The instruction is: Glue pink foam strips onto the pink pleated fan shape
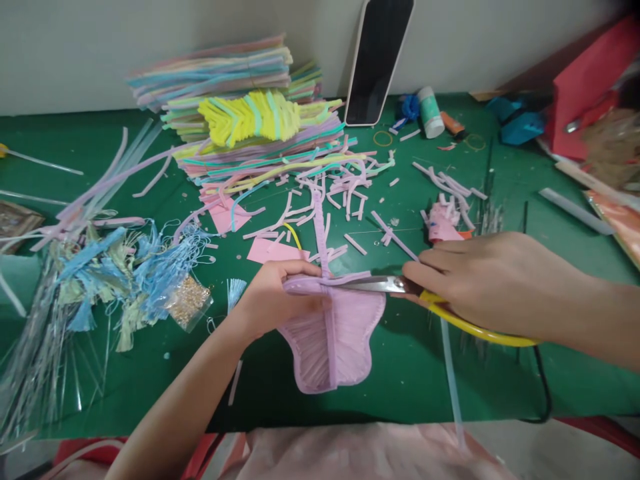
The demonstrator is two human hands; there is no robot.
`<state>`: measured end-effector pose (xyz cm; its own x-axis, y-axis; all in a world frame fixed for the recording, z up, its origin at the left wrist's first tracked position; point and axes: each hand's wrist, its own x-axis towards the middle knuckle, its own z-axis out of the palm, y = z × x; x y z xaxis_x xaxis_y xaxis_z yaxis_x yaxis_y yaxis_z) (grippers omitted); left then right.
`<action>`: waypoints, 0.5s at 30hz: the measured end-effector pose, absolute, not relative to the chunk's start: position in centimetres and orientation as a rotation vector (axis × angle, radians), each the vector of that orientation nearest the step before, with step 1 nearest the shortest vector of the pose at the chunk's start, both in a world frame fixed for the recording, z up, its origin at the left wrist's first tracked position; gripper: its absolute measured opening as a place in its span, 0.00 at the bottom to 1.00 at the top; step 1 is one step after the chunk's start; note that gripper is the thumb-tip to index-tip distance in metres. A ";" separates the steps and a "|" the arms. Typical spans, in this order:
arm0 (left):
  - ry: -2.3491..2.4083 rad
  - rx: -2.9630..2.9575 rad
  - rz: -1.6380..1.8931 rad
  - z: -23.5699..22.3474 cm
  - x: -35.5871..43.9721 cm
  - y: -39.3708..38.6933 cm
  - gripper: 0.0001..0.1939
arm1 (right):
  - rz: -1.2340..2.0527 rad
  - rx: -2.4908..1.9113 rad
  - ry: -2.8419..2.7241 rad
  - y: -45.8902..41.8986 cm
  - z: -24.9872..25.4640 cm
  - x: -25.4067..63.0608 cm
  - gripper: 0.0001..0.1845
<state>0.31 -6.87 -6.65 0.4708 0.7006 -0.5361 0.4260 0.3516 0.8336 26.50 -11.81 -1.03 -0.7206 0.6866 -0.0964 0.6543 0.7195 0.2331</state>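
A lilac fan-shaped piece [353, 333] with a wavy, pipe-cleaner-bound edge hangs over the near side of the table. Its wrapped stem [321, 230] points away from me. My left hand [280, 297] is closed on the piece near the base of the stem, fingers partly hidden behind it. In my right hand [485, 280] are scissors [387, 285] with metal blades and yellow handles. The blades point left, lying along the piece's upper edge beside a strip of lilac pipe cleaner; whether they are fully closed is hard to see.
Bundles of coloured pipe cleaners [250, 120] lie at the back, beside a phone [380, 63] leaning on the wall. Lilac offcuts [350, 190] are scattered ahead. Blue tassels [145, 267] and a bag of gold beads [187, 301] sit left. A glue bottle [430, 112] stands back right.
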 end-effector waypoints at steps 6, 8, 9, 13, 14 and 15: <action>1.091 1.345 0.229 -6.8 0.2 -6.9 0.17 | 0.297 1.032 2.803 -12.0 -1.3 26.8 0.09; 1.081 1.369 0.214 -6.7 0.2 -6.8 0.17 | 0.310 1.007 2.811 -12.1 -1.5 27.1 0.09; 1.070 1.381 0.204 -6.7 0.3 -6.8 0.17 | 0.319 0.992 2.820 -12.1 -1.6 27.3 0.09; 1.010 1.433 0.197 -6.5 0.4 -6.6 0.17 | 0.334 0.955 2.839 -12.2 -1.9 27.8 0.08; 1.011 1.445 0.200 -6.5 0.4 -6.6 0.16 | 0.328 0.960 2.833 -12.3 -1.9 27.8 0.08; 1.017 1.457 0.198 -6.5 0.4 -6.5 0.16 | 0.317 0.973 2.818 -12.4 -2.0 27.8 0.09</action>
